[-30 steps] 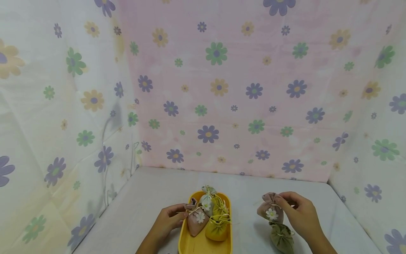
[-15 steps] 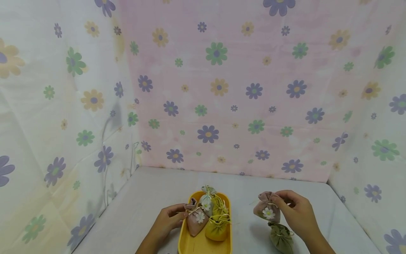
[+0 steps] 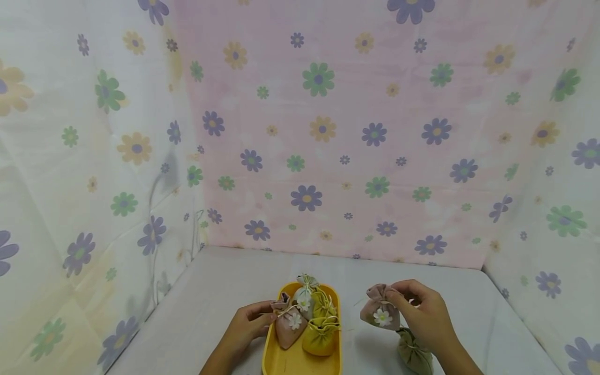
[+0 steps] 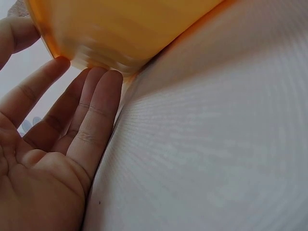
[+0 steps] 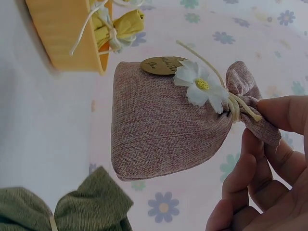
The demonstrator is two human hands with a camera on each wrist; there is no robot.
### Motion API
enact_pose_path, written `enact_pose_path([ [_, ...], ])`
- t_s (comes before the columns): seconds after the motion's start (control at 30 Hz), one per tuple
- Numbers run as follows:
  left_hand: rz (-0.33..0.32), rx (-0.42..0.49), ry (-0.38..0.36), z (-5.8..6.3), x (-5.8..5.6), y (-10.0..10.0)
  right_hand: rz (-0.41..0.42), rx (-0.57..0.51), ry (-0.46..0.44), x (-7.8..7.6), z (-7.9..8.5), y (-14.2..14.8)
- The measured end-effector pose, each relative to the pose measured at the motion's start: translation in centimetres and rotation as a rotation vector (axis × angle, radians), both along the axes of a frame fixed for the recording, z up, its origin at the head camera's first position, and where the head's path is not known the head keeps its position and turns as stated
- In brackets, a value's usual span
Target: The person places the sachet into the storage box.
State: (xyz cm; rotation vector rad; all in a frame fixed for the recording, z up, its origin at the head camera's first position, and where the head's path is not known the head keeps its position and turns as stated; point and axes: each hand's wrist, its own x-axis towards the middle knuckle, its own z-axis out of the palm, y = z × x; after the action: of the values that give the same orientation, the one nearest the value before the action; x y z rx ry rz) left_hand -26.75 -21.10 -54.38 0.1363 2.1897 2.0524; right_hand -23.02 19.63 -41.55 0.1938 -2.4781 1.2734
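Note:
My right hand (image 3: 424, 315) pinches the gathered neck of a dusty-pink drawstring sachet (image 5: 163, 120) with a white fabric daisy and small wooden tag. The sachet hangs above the table, right of the yellow tray (image 3: 292, 362). My left hand (image 3: 250, 325) holds the tray's left rim; its fingertips touch the outer wall in the left wrist view, and the thumb tip is hidden behind the rim. Inside the tray lie another pink sachet (image 3: 289, 333), a pale sachet (image 3: 304, 299) and two yellow sachets, one nearer (image 3: 319, 341) and one farther (image 3: 323, 307).
An olive-green sachet (image 3: 414, 354) sits on the white table (image 3: 225, 271), partly below my right hand. Flower-printed cloth (image 3: 347, 130) closes off the back and both sides.
My right hand has moved left with the pink sachet, bringing it nearer the tray and away from the green one. The left hand and tray look unmoved.

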Motion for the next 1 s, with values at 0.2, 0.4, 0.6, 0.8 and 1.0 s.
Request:
enact_pose_path([
  [0.2, -0.004, 0.023, 0.011, -0.1, -0.1, 0.1, 0.039, -0.009, 0.047, 0.3, 0.2, -1.1],
  [0.4, 0.0, 0.021, 0.007, -0.1, -0.1, 0.1, 0.07, -0.022, 0.055, 0.3, 0.0, -2.2],
  [0.6, -0.003, 0.02, 0.004, 0.0, 0.0, 0.0, 0.113, -0.027, 0.077, 0.4, -0.1, -3.1],
  [0.8, -0.008, 0.021, 0.0, 0.1, 0.0, 0.1, 0.103, -0.091, 0.01, 0.8, 0.1, -4.0],
  [1.0, -0.001, 0.019, -0.003, 0.1, -0.1, 0.1, 0.135, -0.154, -0.036, 1.2, 0.1, -4.8],
])
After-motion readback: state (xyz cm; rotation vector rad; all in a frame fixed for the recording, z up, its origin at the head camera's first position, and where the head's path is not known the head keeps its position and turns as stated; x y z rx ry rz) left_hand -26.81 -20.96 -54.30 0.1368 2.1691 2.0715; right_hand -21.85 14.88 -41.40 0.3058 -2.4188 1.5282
